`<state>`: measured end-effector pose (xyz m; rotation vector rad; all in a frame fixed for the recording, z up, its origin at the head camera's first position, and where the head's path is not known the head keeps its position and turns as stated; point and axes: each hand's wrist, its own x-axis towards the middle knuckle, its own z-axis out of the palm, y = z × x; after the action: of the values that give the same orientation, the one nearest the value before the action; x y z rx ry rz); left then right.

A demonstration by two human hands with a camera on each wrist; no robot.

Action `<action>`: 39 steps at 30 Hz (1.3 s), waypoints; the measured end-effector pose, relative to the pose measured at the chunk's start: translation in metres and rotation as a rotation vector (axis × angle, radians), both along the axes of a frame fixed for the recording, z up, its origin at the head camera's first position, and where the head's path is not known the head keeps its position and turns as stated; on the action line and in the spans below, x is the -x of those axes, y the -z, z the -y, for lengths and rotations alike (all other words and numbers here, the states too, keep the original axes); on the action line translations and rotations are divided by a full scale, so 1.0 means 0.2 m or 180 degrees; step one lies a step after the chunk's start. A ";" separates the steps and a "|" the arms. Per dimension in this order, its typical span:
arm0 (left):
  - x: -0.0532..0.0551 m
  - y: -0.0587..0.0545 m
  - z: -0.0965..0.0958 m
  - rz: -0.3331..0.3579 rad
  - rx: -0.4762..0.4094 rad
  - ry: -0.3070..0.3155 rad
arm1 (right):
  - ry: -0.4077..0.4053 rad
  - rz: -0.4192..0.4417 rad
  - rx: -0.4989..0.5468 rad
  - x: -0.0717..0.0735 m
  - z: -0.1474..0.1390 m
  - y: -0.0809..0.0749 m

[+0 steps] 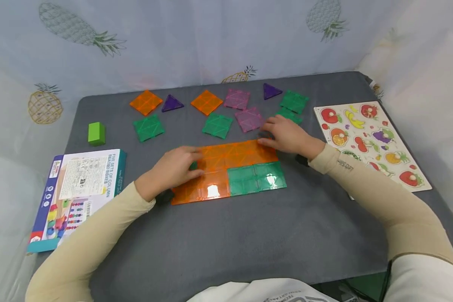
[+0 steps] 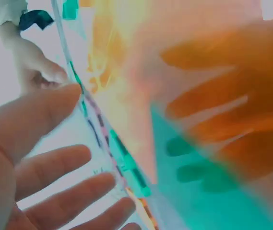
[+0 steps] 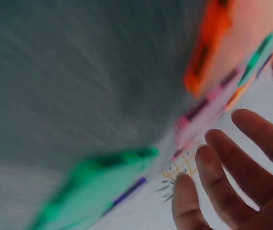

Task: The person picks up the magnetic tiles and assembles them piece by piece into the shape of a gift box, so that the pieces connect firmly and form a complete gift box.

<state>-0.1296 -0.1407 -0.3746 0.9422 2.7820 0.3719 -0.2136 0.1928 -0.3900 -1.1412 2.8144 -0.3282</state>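
Observation:
A flat panel of translucent orange tiles [image 1: 234,155] and green tiles [image 1: 256,178] lies mid-table. My left hand [image 1: 173,167] is at the panel's left end, thumb and fingers reaching over its edge; a bit of green shows beside them. At the far right corner is my right hand [image 1: 288,135], its fingertips near the orange edge and a green tile [image 1: 288,115]. In the left wrist view, the left fingers [image 2: 74,160] are spread, with their reflection in glossy orange and green. The right fingers [image 3: 232,167] look loosely extended in the right wrist view, holding nothing visible.
Behind the panel lie loose orange, green and pink tiles [image 1: 249,119], with purple triangles [image 1: 172,103]. A green block [image 1: 96,133] and a boxed bead set [image 1: 79,193] are at left. On the right is a fruit puzzle board [image 1: 373,142]. A patterned curtain [image 1: 196,42] borders the table.

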 end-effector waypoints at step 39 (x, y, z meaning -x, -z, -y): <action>0.50 0.05 -0.05 0.0550 0.0325 -0.0192 | 0.0165 0.0650 -0.0403 0.37 0.07 0.03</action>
<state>-0.2290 -0.1306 -0.3837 0.7663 2.6486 0.3012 -0.2879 0.1793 -0.3958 -0.9526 2.6478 -0.2504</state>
